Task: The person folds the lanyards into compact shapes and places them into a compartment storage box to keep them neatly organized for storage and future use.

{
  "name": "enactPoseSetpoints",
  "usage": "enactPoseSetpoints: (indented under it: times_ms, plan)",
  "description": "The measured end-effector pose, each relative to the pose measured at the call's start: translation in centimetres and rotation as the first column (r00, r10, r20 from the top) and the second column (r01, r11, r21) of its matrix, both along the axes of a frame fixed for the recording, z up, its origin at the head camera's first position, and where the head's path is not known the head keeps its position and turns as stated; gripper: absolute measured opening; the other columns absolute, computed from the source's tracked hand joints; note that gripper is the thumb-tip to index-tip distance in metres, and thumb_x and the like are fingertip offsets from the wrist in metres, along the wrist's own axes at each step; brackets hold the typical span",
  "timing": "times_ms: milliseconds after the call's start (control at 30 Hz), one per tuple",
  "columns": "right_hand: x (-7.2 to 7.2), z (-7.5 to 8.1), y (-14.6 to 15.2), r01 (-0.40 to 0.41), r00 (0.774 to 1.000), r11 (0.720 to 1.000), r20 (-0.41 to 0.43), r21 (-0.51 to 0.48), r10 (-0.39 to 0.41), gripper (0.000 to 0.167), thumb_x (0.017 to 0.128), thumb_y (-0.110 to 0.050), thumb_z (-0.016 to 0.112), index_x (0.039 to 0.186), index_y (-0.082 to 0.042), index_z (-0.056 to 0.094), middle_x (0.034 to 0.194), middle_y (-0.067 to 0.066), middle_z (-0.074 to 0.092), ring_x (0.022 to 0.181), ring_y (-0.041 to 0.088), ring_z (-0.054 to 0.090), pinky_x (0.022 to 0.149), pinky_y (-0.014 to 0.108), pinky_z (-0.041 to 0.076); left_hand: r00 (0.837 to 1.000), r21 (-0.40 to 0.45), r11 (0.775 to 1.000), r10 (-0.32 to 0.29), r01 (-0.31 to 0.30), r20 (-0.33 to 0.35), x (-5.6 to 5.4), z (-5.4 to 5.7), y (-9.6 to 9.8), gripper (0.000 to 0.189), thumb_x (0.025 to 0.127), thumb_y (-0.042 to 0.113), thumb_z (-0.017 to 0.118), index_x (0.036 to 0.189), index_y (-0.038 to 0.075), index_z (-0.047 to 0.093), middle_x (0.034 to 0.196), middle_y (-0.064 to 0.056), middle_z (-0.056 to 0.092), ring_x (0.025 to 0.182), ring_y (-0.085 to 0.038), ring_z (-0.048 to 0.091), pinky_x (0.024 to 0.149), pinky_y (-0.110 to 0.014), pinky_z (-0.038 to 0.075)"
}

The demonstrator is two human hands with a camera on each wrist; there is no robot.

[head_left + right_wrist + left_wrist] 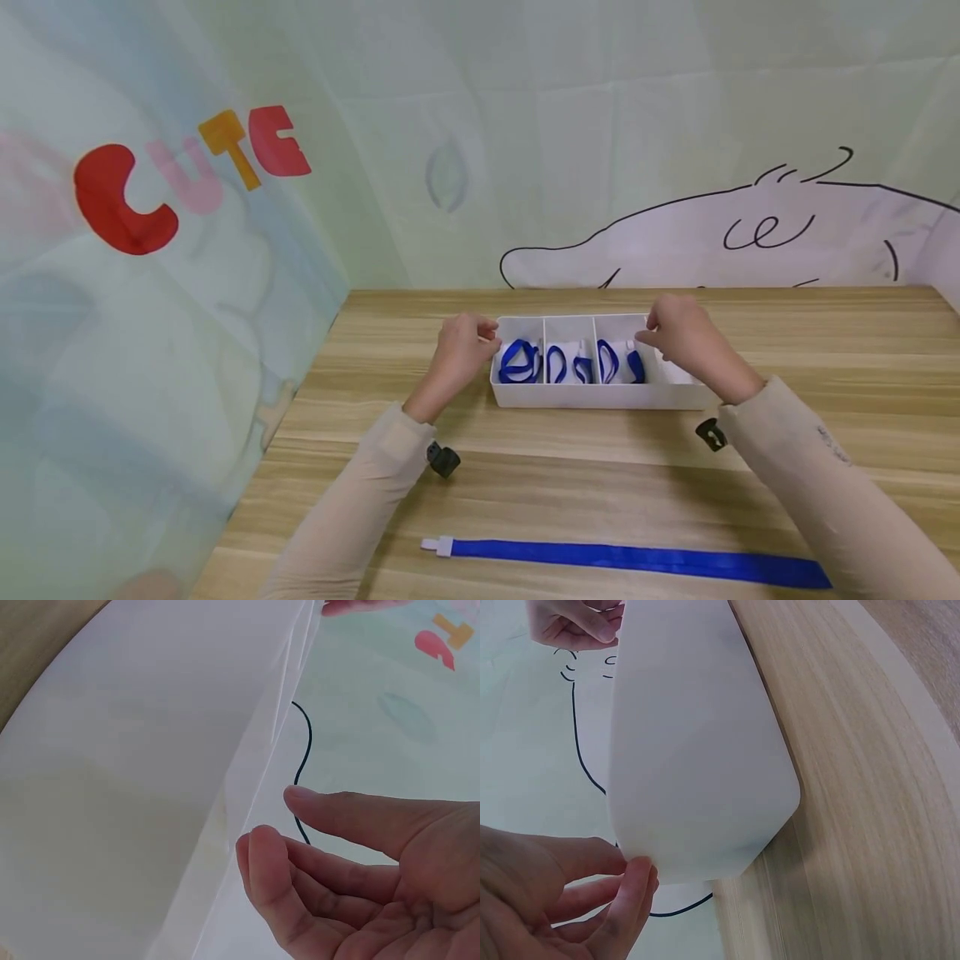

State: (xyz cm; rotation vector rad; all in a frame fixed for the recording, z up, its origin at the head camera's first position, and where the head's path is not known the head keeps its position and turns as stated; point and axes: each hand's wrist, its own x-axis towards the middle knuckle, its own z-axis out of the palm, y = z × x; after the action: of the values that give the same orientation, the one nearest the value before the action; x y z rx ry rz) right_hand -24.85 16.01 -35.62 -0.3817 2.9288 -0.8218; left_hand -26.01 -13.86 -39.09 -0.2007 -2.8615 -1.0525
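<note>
A long white divided box (600, 397) stands on the table. Rolled blue lanyards (519, 362) lie in several of its compartments. At the box's left end is my left hand (463, 350); in the left wrist view its thumb and index fingertip (639, 868) pinch the rim at the corner. My right hand (686, 337) is over the box's right end and partly covers the compartment there. Its fingers are loosely bent, and the right wrist view shows a gap between thumb (337, 814) and fingers, with nothing held.
A flat blue lanyard (630, 557) with a white clip (438, 546) lies stretched across the front of the wooden table (570, 475). Printed cloth (570, 150) hangs behind the table and along its left side. Dark wrist devices (442, 459) sit below both sleeves.
</note>
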Motion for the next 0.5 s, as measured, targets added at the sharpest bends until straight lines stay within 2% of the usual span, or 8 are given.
enactPoseSetpoints:
  times_ms: [233,367,500]
  plan:
    - [0.3,0.5,0.7,-0.014,1.000,1.000,-0.007,-0.024,0.014,0.018,0.093,-0.007,0.069,0.086,0.009,0.070,0.067,0.013,0.063,0.055,0.019,0.057,0.052,0.032,0.049,1.000,-0.011,1.000,-0.001,0.001,-0.007,0.0,0.1,0.0,0.021,0.090,0.002,0.072,0.109,-0.006,0.073,0.095,-0.014,0.073,0.086,-0.024,0.069,0.067,-0.028,0.057]
    - [0.6,0.7,1.0,-0.030,1.000,0.998,-0.006,-0.049,0.030,0.016,0.092,-0.006,0.070,0.085,0.008,0.070,0.069,0.012,0.064,0.057,0.018,0.057,0.052,0.031,0.049,1.000,-0.020,1.000,-0.015,0.015,-0.023,0.1,0.1,0.0,0.023,0.090,0.004,0.072,0.112,-0.005,0.072,0.094,-0.015,0.073,0.085,-0.024,0.070,0.067,-0.030,0.058]
    - [1.0,0.9,1.6,-0.044,0.999,0.997,0.004,-0.056,0.045,0.015,0.091,-0.006,0.070,0.088,0.009,0.069,0.075,0.012,0.067,0.058,0.018,0.060,0.054,0.032,0.052,1.000,-0.003,1.000,-0.011,0.011,-0.007,0.4,0.0,-0.1,0.032,0.093,0.011,0.072,0.120,-0.005,0.067,0.096,-0.016,0.074,0.085,-0.025,0.072,0.068,-0.032,0.058]
